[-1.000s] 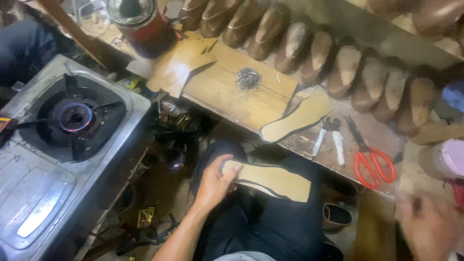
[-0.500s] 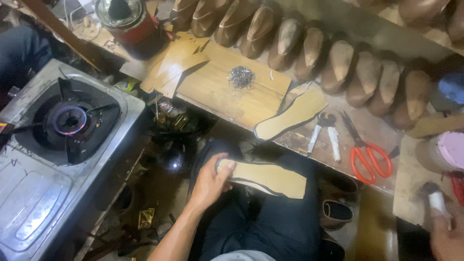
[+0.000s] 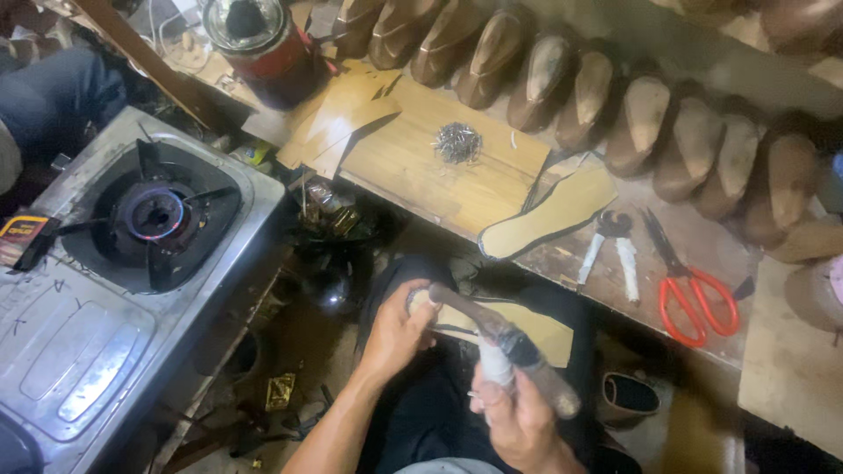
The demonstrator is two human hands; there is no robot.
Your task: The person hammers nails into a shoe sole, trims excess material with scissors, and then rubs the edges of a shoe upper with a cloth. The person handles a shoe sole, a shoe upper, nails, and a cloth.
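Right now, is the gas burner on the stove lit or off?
Lit. A ring of blue flame shows around the burner at the middle of the steel stove, under its black pan support. No pot sits on it.

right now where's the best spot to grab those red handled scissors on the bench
Take the red-handled scissors by the red loops, coming from the near right edge of the bench. The loops point toward that edge with bare wood around them; the dark blades point back toward the row of shoe lasts and lie beside the pliers.
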